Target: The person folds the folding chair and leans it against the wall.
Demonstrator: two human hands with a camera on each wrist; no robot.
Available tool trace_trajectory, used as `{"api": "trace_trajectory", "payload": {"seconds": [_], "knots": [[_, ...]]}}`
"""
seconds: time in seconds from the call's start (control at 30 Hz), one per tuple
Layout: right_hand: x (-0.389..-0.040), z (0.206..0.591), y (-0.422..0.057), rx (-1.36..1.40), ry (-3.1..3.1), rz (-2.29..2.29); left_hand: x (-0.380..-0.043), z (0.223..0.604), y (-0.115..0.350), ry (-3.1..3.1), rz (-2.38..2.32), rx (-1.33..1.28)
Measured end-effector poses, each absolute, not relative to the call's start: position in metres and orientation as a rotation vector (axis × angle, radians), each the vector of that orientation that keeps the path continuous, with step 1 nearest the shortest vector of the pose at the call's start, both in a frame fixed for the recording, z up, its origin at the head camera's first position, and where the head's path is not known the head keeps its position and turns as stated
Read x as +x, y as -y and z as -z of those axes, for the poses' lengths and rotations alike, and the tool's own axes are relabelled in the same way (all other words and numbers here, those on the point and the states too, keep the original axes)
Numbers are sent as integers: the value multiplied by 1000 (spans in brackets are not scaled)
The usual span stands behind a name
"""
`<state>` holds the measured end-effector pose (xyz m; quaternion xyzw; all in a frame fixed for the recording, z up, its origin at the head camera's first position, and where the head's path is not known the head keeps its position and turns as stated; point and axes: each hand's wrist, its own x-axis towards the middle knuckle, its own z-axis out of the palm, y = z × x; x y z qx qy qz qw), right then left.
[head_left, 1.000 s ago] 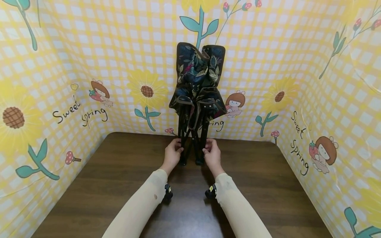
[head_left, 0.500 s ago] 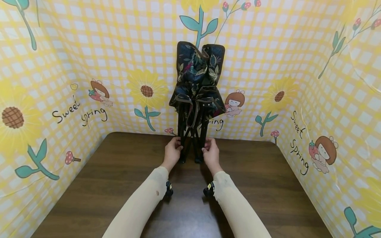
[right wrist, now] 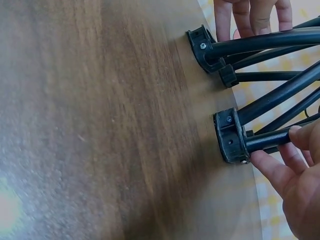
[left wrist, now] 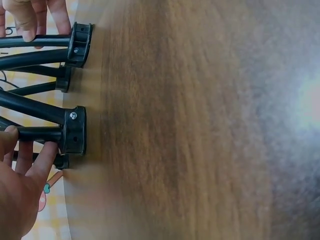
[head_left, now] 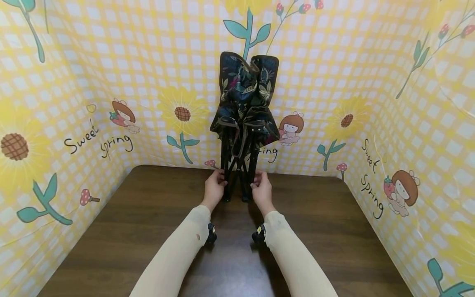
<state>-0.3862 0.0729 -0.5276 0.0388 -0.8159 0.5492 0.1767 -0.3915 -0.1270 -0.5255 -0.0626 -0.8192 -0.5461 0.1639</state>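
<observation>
A folded camping chair (head_left: 243, 93) with dark leaf-patterned fabric stands upright toward the back of the table, its black tube legs bunched together below. My left hand (head_left: 214, 190) holds the left front leg low down, thumb on the near side and fingers behind. On the opposite side, my right hand (head_left: 262, 192) pinches the right leg at the same height. Black plastic feet (left wrist: 75, 130) with screws join the leg ends in the left wrist view. In the right wrist view the thumb and fingers close round a tube just above a foot (right wrist: 231, 137).
The brown wood-grain table (head_left: 237, 255) stretches from the chair toward me. A yellow checked cloth (head_left: 148, 74) with flowers and cartoon figures hangs behind and on both sides, close behind the chair. A small black camera (head_left: 259, 234) is strapped at each wrist.
Both hands and the chair's feet have shifted slightly away from me, toward the back cloth. The grip on the legs stays the same.
</observation>
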Motion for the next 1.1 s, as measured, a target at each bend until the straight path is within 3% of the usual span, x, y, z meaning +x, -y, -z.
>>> {"api": "trace_trajectory", "payload": {"seconds": [1.1], "knots": [[-389,523,-71,65,2386,-1459,-390,521,126,2332,1492,-161]]}}
